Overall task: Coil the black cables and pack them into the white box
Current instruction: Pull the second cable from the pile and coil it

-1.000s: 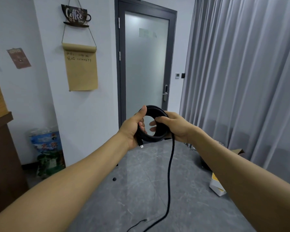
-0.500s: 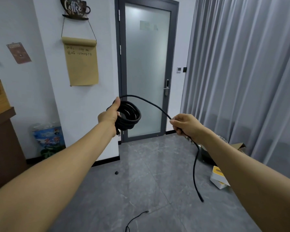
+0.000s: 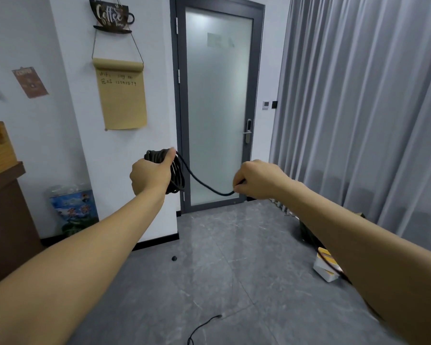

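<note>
Now the left hand (image 3: 149,176) grips the coil (image 3: 177,175) upright before the door, thumb clamped over its top. From there the loose cable (image 3: 204,186) sags rightward to the right hand (image 3: 255,180), whose fingers pinch it. Likely next, that strand swings left onto the coil; the white box (image 3: 325,271) sits low right on the floor.

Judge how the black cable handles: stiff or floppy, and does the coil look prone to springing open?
Probably floppy: the black cable sags between the left hand and right hand. The coil likely loosens if released; its loops already spread unevenly.
</note>
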